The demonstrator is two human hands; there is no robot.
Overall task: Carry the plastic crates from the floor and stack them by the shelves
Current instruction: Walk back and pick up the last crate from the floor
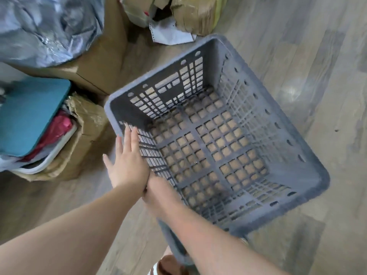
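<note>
Reaching in, we had the grey crate (208,139) at frame centre, long axis running upper left to lower right; left hand (127,161) spread wide, right hand (155,193) gripping its near rim.

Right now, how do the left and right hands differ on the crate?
The left hand is open, fingers spread flat over the grey crate's near-left wall; the right hand is partly hidden behind the left wrist, so its grip cannot be told. The left fingers point up along the wall; the right hand sits lower, nearer the crate's near corner. Both are bare and at the same side.
</note>
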